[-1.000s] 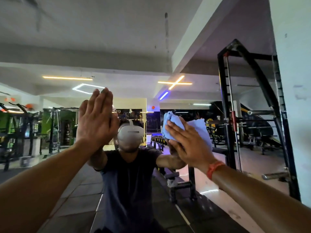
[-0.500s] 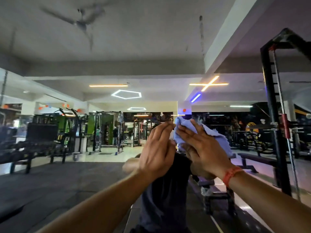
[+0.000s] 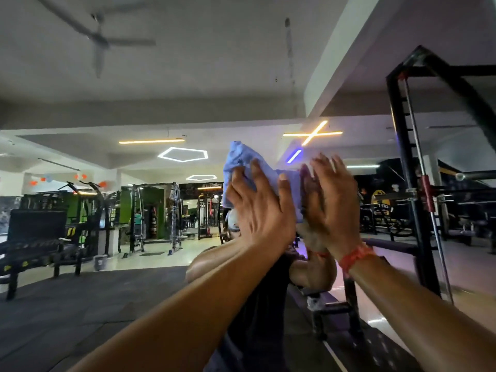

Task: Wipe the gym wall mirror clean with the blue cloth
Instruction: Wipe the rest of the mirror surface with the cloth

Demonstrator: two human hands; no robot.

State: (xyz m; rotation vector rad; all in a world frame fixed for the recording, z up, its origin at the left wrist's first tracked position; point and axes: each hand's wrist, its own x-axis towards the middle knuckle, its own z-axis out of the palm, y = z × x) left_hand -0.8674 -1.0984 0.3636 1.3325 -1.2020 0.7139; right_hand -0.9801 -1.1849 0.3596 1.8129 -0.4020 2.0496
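Note:
The wall mirror (image 3: pixel 139 108) fills the view and reflects the gym and the person in front of it. The blue cloth (image 3: pixel 243 161) is bunched against the glass at about head height. My left hand (image 3: pixel 261 210) presses on the cloth with its fingers spread over it. My right hand (image 3: pixel 336 202), with a red band at the wrist, lies flat on the glass just to the right of the cloth, fingers up, nothing in it. Both arms hide most of the reflected person.
Reflected in the glass are a black rack with a barbell (image 3: pixel 413 200) at the right, a bench (image 3: pixel 330 310) below my hands, weight machines (image 3: pixel 40 237) at the left, ceiling lights and a fan (image 3: pixel 99 38).
The cloth has passed from under my right hand to under my left hand. Both hands have moved up and closer together, and the view has swung left along the mirror.

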